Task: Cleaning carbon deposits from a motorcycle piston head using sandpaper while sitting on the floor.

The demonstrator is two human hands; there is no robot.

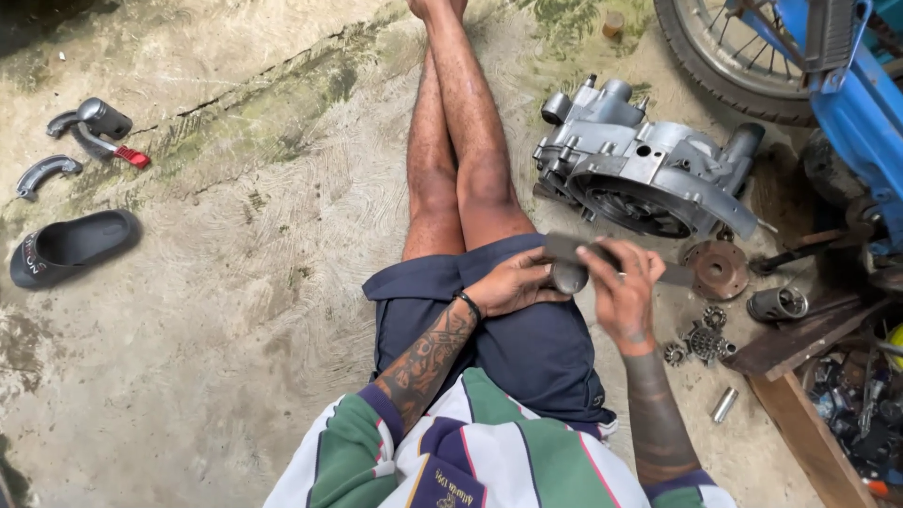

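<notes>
Lying far out on the left of the concrete floor (235, 310) are a black sandal (71, 246), a curved grey shoe-shaped metal piece (45, 173) and a grey fitting with a red tip (102, 130), all well apart from the person seated at the middle with legs stretched forward.

Moving right, the left hand (513, 282) rests over the lap, its fingers wrapped round a small dark grey cylinder (569, 277) and holding it just above the navy shorts (527, 348). Right beside it, the right hand (623, 293) pinches a flat strip of grey abrasive sheet (569, 246) and lays it across the top of the cylinder, the strip reaching from one hand to the other.

Past the hands, a silver engine casing (649, 169) lies on the ground next to the right knee; below it sit a rusty round flange (718, 270), a cluster of small gears (701, 343), a short metal sleeve (777, 304) and a little shiny pin (724, 404). A wooden board (800, 423) and a blue vehicle (861, 103) with its wheel (724, 56) close the right edge.

The likely risk is the cylinder slipping: it is round, gripped only at one end, and a hard stroke of the strip could twist it free to drop on the concrete or roll among the loose gears. Fingertips close to the abrasive could also get scraped.
</notes>
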